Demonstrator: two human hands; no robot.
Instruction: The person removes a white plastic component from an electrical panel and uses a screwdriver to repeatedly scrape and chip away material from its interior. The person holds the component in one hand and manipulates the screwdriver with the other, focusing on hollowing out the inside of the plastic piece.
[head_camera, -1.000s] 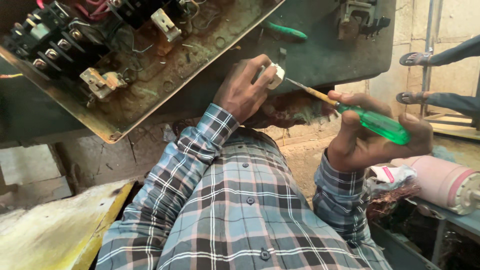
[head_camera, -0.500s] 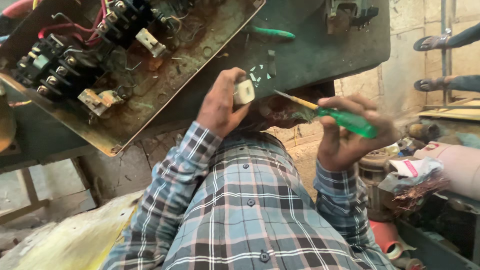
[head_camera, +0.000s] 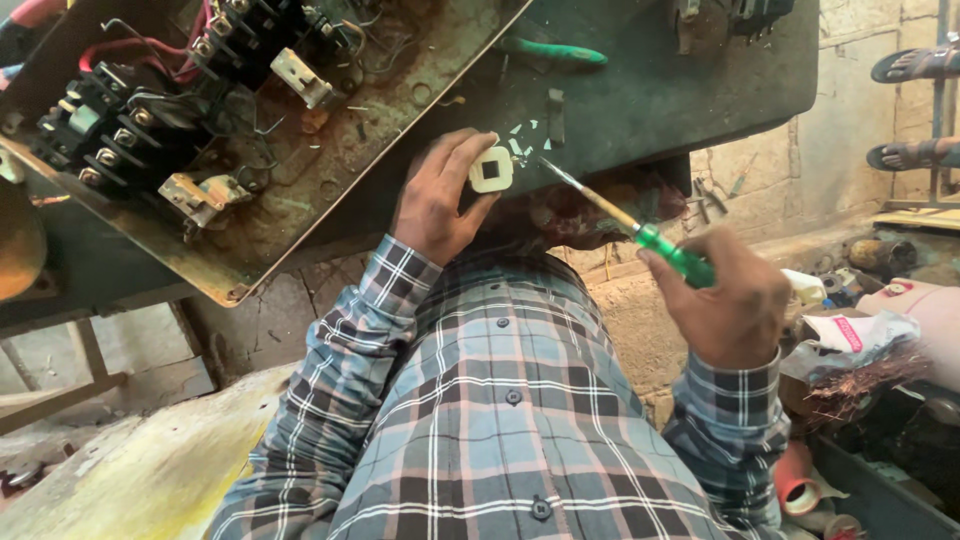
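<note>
A rusted panel (head_camera: 330, 190) of wired contactors is lying far left on a dark green workbench (head_camera: 640, 100). The left hand (head_camera: 435, 200) is pinching a small white square part (head_camera: 491, 170) at centre. The right hand (head_camera: 725, 300) is clamping a green-handled screwdriver (head_camera: 640, 235), now drawn back from the part.

I see a long-sleeved plaid shirt (head_camera: 500, 400) in blue, grey and white, small dark buttons down the front, cuffs buttoned at both wrists.
</note>
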